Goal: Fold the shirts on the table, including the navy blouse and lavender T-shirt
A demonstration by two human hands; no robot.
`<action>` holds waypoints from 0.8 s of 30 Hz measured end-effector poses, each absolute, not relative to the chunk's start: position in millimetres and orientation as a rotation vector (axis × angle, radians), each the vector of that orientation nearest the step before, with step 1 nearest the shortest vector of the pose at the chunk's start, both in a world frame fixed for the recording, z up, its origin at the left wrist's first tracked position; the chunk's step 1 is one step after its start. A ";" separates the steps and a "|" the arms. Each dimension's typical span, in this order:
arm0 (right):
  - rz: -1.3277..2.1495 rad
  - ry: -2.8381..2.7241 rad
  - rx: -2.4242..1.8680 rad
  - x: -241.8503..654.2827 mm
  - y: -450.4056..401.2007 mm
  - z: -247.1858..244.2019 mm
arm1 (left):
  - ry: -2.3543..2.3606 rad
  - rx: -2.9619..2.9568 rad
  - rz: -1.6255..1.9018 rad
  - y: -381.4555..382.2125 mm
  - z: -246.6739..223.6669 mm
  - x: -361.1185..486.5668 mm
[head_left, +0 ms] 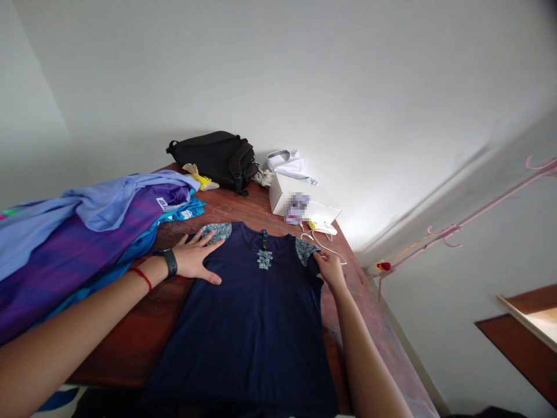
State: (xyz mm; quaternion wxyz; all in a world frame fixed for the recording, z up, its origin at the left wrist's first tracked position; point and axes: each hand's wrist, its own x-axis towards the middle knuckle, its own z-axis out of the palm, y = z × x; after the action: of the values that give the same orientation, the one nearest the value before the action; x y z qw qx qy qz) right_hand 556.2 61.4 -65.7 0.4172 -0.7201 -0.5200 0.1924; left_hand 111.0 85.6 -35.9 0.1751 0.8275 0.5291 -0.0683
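I am seeing the navy shirt (261, 325) lying flat and front up on the wooden table (230, 203), its lower end sitting closest to me and running out at the bottom of the head view, so I am unable to tell exactly where the hem is ending. Its long axis is pointing away from me, and the neckline is forming the far end. Up at the shoulders I am having one hand on each side: my left hand (194, 258) is lying palm down with fingers spreading wide over the left shoulder and upper chest, while my right hand (329, 270) is pinching narrowly at the outer edge of the right sleeve (306, 251). Neither is being nearer, since both are touching cloth, and the body of the shirt is stretching between them and back toward me. To the left, a clothes pile (96, 249) is lying just beside my left hand; farther off, a white box (281, 191) and a black backpack (209, 154) are standing beyond the neckline.
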 end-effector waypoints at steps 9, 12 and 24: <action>0.438 -1.200 -1.733 562.0 63.9 -68.8 | 1.494 2.342 -0.177 83.9 -36.0 111.0; 0.425 -1.157 -1.692 561.2 64.2 -70.5 | 1.529 2.340 -0.181 85.8 -35.4 109.3; 0.108 -1.135 -1.603 544.4 55.1 -46.4 | 1.903 2.165 0.446 126.7 -39.8 72.1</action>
State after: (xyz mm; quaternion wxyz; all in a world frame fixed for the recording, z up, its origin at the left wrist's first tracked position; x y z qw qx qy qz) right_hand 544.4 55.1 -46.4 0.5540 -0.6783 -0.4805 0.0458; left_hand 72.1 126.7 -39.8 0.1119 0.7376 0.6484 0.1519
